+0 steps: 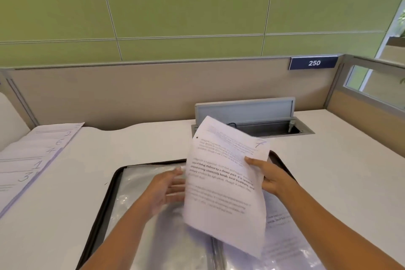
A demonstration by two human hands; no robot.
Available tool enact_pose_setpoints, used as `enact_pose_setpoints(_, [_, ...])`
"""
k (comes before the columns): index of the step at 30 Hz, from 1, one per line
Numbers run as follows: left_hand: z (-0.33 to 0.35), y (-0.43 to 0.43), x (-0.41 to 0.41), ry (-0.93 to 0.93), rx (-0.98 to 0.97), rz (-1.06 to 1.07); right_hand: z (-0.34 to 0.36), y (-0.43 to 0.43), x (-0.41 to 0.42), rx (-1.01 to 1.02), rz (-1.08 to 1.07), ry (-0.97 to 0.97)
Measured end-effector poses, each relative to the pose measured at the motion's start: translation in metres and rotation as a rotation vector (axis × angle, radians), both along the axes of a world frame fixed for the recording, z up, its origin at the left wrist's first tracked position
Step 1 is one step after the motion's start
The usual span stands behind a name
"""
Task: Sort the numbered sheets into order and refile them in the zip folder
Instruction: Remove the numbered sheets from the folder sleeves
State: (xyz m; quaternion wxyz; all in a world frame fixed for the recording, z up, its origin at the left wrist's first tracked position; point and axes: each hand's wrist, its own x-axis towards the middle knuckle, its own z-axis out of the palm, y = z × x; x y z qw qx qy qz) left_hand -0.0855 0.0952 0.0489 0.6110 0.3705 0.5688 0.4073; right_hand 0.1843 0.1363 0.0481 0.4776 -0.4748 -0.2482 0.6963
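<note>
Sheet 7 [225, 184] hangs tilted in your right hand [266, 176], whose fingers [252, 161] pinch its right edge, thumb on the printed face. Your left hand [166, 188] is blurred just left of the sheet, its fingers straight and released, holding nothing. Below both sets of fingers the zip folder [99, 226] lies open on the bench [142, 142], clear sleeves showing. Well left of your left fingers, fanned sheets [32, 160] show 2, 6, 4, 1, 3. Beyond the fingers stands an open cable hatch [263, 126].

Office cubicle, beige partition [153, 94] round a white desk [328, 160], numbered plate 250 [313, 63], open cable hatch [252, 120] in the desktop, green wall panels [175, 6] behind
</note>
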Motion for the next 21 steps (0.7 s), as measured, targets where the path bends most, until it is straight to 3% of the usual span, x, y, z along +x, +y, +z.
enact_pose_setpoints(3, [-0.006, -0.023, -0.004, 0.136, -0.002, -0.065, -0.004, -0.026, -0.012, -0.046, 0.04, -0.027])
enact_pose_setpoints(6, [-0.013, -0.044, -0.011, 0.127, 0.008, -0.035, -0.009, -0.045, -0.018, -0.045, 0.031, -0.109])
enact_pose_setpoints(13, [-0.015, -0.083, -0.029, 0.027, -0.012, 0.205, -0.033, -0.089, -0.026, 0.019, -0.024, -0.391])
enact_pose_setpoints(21, [-0.013, -0.108, -0.067, 0.181, 0.087, 0.448, -0.037, -0.118, -0.06, 0.145, 0.115, -0.537])
